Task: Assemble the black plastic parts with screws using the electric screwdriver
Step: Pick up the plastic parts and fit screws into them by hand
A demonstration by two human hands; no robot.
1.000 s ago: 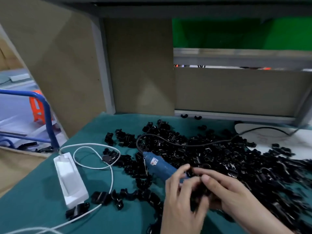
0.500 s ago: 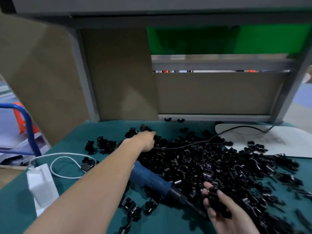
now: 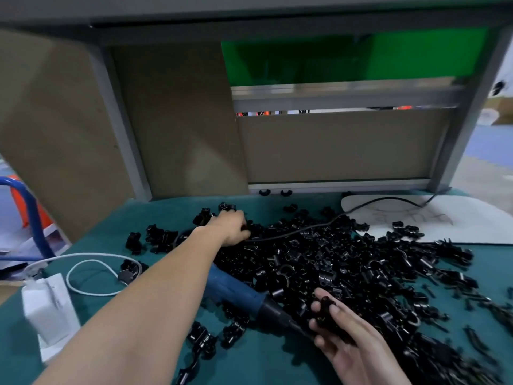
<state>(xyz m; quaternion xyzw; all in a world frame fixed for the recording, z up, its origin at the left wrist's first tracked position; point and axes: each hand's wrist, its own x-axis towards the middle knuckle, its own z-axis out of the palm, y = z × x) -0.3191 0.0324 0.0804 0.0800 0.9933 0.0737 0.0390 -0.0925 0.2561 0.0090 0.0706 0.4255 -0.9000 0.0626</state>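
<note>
Green cloth-covered workbench backed by brown board panels and strewn with a heap of small black plastic parts. The left hand reaches to the heap's far left edge, knuckles up, fingers curled down among the parts; whether they have closed on one cannot be told. The right hand, palm up at the near edge, cradles a black plastic piece in curled fingers. The blue-bodied electric screwdriver lies unheld on the cloth beneath the left forearm, its dark nose pointing toward the right hand (a black cable crosses the heap behind it). Judged stage: gathering pieces. No screw is being driven, and finished assemblies cannot be distinguished from loose parts, so most of the work appears to lie ahead.
</note>
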